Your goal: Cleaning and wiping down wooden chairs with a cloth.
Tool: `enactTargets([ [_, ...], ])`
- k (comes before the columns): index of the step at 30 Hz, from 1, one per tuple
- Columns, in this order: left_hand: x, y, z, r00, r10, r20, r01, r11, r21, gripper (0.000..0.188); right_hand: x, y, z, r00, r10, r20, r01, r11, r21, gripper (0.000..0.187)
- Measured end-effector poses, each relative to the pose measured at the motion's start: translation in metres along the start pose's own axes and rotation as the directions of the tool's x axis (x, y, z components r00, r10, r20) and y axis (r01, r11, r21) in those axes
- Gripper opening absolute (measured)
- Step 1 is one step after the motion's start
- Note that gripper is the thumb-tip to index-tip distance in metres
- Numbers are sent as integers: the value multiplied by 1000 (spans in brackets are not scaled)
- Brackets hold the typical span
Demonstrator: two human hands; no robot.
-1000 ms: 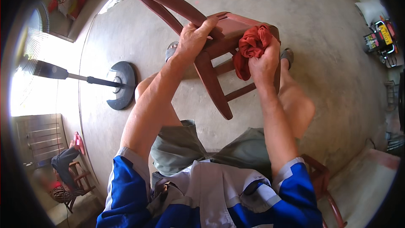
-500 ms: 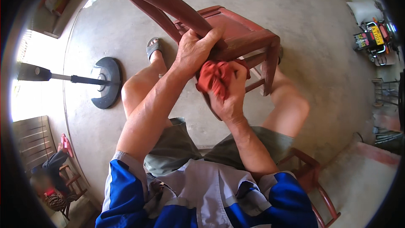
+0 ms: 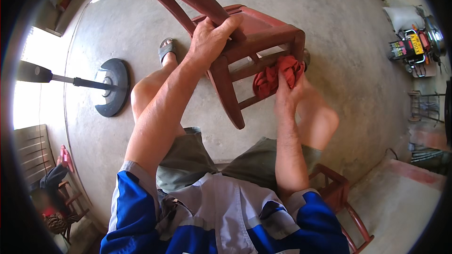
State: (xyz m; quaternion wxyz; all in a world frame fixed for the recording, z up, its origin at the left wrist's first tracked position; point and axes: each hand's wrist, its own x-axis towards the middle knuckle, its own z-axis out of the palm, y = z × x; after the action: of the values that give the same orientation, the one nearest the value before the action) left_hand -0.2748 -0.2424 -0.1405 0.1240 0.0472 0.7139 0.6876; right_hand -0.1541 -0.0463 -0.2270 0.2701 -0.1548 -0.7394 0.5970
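A reddish-brown wooden chair (image 3: 263,42) is tilted in front of me, its back posts reaching up to the top left. My left hand (image 3: 210,39) grips a back post low down, close to the seat, with the thumb across the wood. In my right hand (image 3: 288,89) is a crumpled red cloth (image 3: 268,80), pressed against the rails between the chair's legs on the right. The fingers of that hand are partly hidden by the cloth. One chair leg (image 3: 226,94) points down toward me between my knees.
On the left stands a fan-like pole with a round dark base (image 3: 113,88). Behind my right side is another reddish wooden chair (image 3: 336,190). A person (image 3: 54,188) sits at the lower left. A motorbike (image 3: 414,47) and white sack (image 3: 405,19) are at the far right.
My right hand has moved the red cloth rightward, from beside the near leg to the rails. The leg is now uncovered. The chair and my left hand have shifted slightly left.
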Motion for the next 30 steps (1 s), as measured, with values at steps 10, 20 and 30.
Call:
enactTargets([
  [10,10,-2,-2,999,34,-19,-34,999,-37,46,-77,-33,55,890,-374,262,442,850,-287,43],
  [20,-2,-4,-1,1000,-11,-6,11,999,-32,45,7,-72,-17,998,-7,-64,9,1000,30,43],
  [30,-4,10,-1,999,-46,-20,46,999,-6,45,29,-32,-1,844,-402,356,535,676,-506,38],
])
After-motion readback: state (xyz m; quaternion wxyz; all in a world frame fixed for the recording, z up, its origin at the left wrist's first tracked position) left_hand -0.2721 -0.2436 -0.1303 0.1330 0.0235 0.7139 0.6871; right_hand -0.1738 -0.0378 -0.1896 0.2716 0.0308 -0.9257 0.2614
